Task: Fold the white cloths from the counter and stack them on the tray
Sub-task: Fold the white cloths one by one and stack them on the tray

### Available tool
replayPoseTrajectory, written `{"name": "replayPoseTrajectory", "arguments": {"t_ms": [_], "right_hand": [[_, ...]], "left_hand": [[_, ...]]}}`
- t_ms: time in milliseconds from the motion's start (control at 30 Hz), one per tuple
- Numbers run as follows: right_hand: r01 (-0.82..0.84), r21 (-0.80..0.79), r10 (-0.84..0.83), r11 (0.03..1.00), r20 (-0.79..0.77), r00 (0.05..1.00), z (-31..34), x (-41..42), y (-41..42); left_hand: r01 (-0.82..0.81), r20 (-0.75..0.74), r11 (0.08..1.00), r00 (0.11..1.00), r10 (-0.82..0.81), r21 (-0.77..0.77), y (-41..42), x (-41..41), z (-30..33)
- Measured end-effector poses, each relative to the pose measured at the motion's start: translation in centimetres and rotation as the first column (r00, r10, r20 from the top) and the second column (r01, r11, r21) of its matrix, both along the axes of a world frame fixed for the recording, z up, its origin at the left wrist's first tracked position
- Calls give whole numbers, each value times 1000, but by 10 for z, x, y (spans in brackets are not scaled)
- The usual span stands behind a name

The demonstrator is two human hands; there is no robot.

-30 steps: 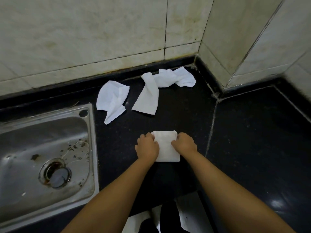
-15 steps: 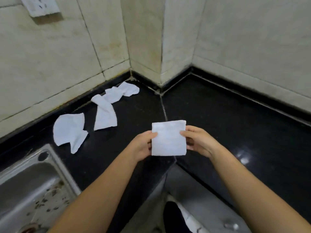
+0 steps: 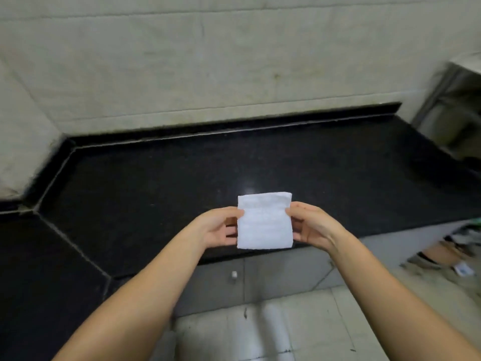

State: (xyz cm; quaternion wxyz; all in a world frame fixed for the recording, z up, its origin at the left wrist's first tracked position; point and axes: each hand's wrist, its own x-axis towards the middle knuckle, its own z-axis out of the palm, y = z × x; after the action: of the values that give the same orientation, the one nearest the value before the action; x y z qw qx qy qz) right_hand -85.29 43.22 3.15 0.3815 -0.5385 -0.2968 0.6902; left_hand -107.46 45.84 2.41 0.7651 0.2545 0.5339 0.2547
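A folded white cloth (image 3: 264, 221), a small square, hangs in the air above the front edge of the black counter (image 3: 182, 173). My left hand (image 3: 218, 227) pinches its left edge and my right hand (image 3: 311, 225) pinches its right edge. The unfolded cloths and the tray are out of view.
A tiled wall (image 3: 208, 61) runs behind the counter. The counter bends at a corner on the left. A blurred metal frame (image 3: 453, 105) stands at the far right. Below the counter are a grey cabinet front (image 3: 273, 272) and a tiled floor with clutter at the right.
Both hands lifted the folded cloth off the counter and carried it to the right. The view swung right, so the sink and the loose cloths left the frame.
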Motion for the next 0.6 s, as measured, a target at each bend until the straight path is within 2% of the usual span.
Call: {"name": "replayPoseTrajectory", "arguments": {"t_ms": [133, 300, 467, 600], "right_hand": [[213, -3, -212, 977, 75, 974, 3, 136, -46], [428, -22, -426, 904, 63, 903, 13, 299, -111], [575, 4, -574, 818, 73, 816, 32, 422, -155], [638, 39, -639, 769, 66, 767, 40, 502, -159]], "left_hand": [[239, -7, 971, 971, -238, 4, 3, 144, 1], [459, 2, 888, 888, -459, 30, -17, 329, 2], [594, 34, 804, 803, -595, 28, -31, 475, 18], [657, 19, 752, 752, -658, 49, -26, 562, 37]]}}
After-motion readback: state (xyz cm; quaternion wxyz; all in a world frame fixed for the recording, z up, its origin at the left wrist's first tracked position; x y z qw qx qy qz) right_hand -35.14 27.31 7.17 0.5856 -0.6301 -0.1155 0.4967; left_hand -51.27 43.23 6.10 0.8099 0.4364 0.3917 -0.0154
